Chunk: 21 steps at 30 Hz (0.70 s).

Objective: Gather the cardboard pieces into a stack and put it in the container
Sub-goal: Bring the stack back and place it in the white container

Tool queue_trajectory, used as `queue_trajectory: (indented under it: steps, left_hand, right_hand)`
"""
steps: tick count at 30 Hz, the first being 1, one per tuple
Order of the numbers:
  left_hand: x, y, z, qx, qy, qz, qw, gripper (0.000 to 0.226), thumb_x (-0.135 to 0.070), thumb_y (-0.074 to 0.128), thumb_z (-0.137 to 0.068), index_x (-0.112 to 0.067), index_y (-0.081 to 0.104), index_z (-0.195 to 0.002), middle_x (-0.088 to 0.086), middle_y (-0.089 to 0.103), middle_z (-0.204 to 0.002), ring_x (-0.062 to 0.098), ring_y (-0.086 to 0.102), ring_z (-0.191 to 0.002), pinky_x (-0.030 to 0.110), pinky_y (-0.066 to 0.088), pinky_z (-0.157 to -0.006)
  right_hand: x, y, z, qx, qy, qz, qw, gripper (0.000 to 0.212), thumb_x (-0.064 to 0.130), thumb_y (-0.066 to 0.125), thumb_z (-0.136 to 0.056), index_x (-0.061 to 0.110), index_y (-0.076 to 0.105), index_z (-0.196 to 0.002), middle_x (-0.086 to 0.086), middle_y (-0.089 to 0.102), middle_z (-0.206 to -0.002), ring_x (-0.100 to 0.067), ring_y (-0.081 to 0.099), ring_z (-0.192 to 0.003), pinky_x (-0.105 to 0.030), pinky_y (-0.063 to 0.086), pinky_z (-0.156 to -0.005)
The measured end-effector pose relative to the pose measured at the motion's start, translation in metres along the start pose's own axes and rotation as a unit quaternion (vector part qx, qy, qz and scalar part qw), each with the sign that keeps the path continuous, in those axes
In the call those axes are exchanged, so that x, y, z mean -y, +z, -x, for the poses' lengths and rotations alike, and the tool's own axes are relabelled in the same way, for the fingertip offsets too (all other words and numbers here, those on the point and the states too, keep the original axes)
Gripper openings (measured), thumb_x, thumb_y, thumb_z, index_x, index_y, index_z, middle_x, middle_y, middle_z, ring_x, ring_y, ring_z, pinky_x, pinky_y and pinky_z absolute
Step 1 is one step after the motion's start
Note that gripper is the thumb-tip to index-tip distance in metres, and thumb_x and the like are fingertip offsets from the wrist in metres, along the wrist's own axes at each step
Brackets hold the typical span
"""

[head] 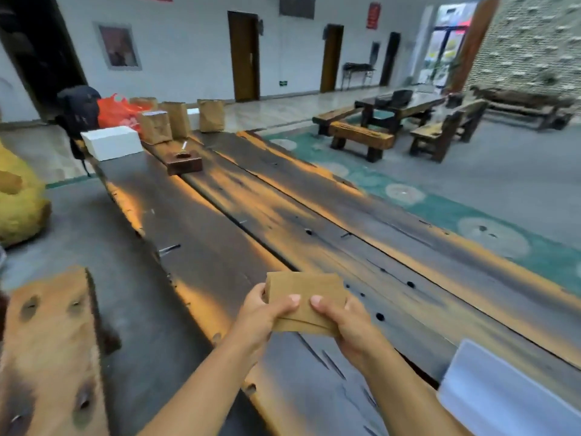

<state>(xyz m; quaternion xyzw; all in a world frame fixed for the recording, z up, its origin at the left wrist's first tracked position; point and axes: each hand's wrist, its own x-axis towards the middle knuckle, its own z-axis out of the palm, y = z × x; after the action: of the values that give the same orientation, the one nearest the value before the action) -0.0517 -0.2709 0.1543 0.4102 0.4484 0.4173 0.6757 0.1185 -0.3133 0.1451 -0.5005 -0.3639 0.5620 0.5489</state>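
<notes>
A small stack of brown cardboard pieces (306,292) is held just above the dark wooden table (314,221), near its front. My left hand (262,313) grips the stack's left edge with the thumb on top. My right hand (339,319) grips its right side, thumb also on top. The lower pieces stick out slightly at the near edge. A pale, translucent container corner (503,391) shows at the bottom right, resting on the table to the right of my hands.
A wooden bench (50,350) stands at the lower left. Far down the table sit a white foam box (111,146), a small dark wooden box (185,163), several brown paper bags (179,119) and an orange bag (114,111). Benches and a low table stand at the right rear.
</notes>
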Motion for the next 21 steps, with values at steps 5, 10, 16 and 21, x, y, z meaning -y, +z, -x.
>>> queue_trajectory:
  steps: [5, 10, 16, 21]
  left_hand:
    - [0.018, 0.036, -0.037, 0.132, -0.05, -0.004, 0.99, 0.07, -0.015, 0.081, -0.062, -0.003, 0.057, -0.127, 0.024, 0.07, -0.118, 0.03, 0.073, -0.095, 0.034, 0.059, -0.073]
    - [0.032, 0.068, -0.052, 0.238, -0.11, -0.018, 0.965, 0.066, -0.015, 0.084, -0.063, -0.008, 0.059, -0.124, 0.023, 0.072, -0.115, 0.035, 0.074, -0.096, 0.039, 0.061, -0.076]
    - [0.06, 0.122, -0.045, 0.32, -0.16, -0.047, 0.932, 0.067, -0.014, 0.086, -0.061, -0.003, 0.06, -0.122, 0.02, 0.077, -0.105, 0.031, 0.076, -0.088, 0.036, 0.06, -0.071]
    - [0.081, 0.165, -0.026, 0.359, -0.178, -0.071, 0.913, 0.068, -0.015, 0.085, -0.061, -0.004, 0.057, -0.122, 0.016, 0.078, -0.103, 0.025, 0.076, -0.087, 0.034, 0.061, -0.073]
  right_hand:
    - [-0.007, -0.034, 0.017, -0.151, 0.013, -0.015, 0.988, 0.059, 0.026, 0.08, -0.073, 0.009, 0.061, -0.127, -0.015, 0.075, -0.117, -0.032, 0.071, -0.11, -0.045, 0.056, -0.098]
    - [-0.009, -0.05, 0.041, -0.275, -0.003, -0.039, 0.961, 0.056, 0.023, 0.079, -0.071, 0.007, 0.064, -0.122, -0.015, 0.077, -0.112, -0.029, 0.074, -0.103, -0.038, 0.06, -0.085]
    - [-0.01, -0.08, 0.088, -0.386, -0.022, -0.052, 0.921, 0.058, 0.022, 0.077, -0.069, 0.001, 0.064, -0.122, -0.02, 0.075, -0.114, -0.038, 0.07, -0.109, -0.051, 0.054, -0.1]
    - [-0.015, -0.112, 0.123, -0.442, -0.031, -0.064, 0.894, 0.054, 0.023, 0.076, -0.069, 0.004, 0.067, -0.118, -0.02, 0.076, -0.109, -0.038, 0.071, -0.105, -0.05, 0.056, -0.094]
